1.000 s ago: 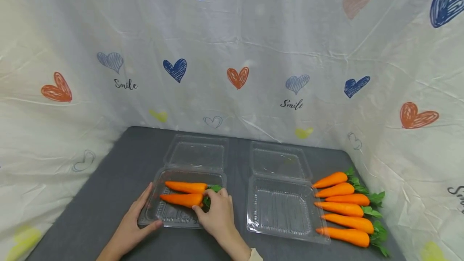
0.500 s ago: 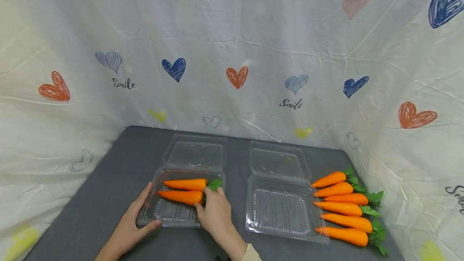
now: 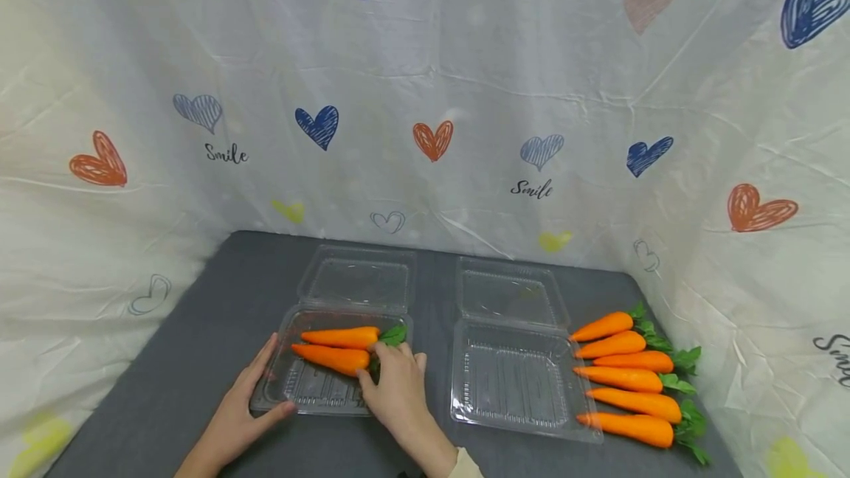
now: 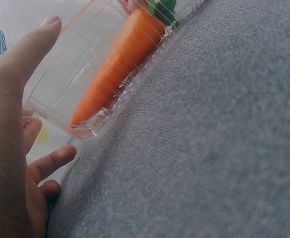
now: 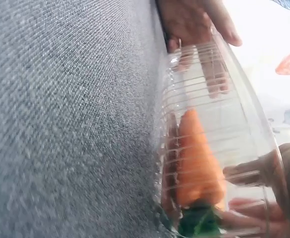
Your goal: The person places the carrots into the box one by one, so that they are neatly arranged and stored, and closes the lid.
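At left tray [image 3: 319, 391] | right fingers [image 3: 367, 385] pinching nearer carrot [image 3: 332, 358]; left fingers [image 4: 53, 162] wide | left wrist misses farther carrot [image 3: 340, 338]

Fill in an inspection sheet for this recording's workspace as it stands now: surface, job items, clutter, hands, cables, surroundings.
Surface: grey tabletop, looks cloth-textured.
Job items: left box and right box, both clear, lids open; far carrot and nearer carrot in the left box; six carrots in a row at the right, tips reaching the right box's edge.
Clutter: nothing identifiable; a dark speck at the head view's bottom edge is too small to name.
Hands: left hand rests against the left box's side; right hand pinches the nearer carrot's leafy end.
Cables: nothing seen.
Surroundings: pale curtain printed with hearts and "Smile".
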### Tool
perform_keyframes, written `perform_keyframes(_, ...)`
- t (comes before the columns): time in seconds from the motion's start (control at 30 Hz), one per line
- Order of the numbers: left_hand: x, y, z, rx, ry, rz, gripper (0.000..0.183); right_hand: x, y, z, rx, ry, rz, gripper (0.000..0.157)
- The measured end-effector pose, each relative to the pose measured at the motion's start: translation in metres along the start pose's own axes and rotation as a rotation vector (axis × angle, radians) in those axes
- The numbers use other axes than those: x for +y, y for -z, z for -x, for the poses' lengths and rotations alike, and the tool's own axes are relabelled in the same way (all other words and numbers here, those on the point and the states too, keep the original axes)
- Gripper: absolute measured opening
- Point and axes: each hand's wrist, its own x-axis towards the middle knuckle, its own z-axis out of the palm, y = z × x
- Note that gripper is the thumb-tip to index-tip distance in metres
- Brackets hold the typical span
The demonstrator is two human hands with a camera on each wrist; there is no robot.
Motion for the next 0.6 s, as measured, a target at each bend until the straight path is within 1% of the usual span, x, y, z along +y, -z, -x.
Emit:
perform_keyframes(0.07,-0.001,0.0,0.0,0.004,-0.005,0.0,0.113,0.001,0.004,0.001,-0.006,-0.003,-0.059,0.026)
perform_keyframes(0.2,-0.003,-0.001,0.001,0.011,-0.011,-0.006,0.113,0.003,0.016,0.004,-0.043,-0.025,-0.169,0.026)
perform_keyframes(0.33,-0.003,-0.001,0.002,0.004,0.0,-0.009,0.112,0.004,0.032,0.009,-0.061,-0.036,-0.24,0.028)
perform_keyframes(0.47,-0.001,0.0,0.001,0.005,0.008,-0.013,0.112,0.009,0.051,0.015,-0.075,-0.038,-0.336,0.028)
perform_keyframes(0.6,0.0,0.0,0.001,-0.001,0.003,-0.009,0.111,0.022,0.077,0.027,-0.082,-0.029,-0.413,0.026)
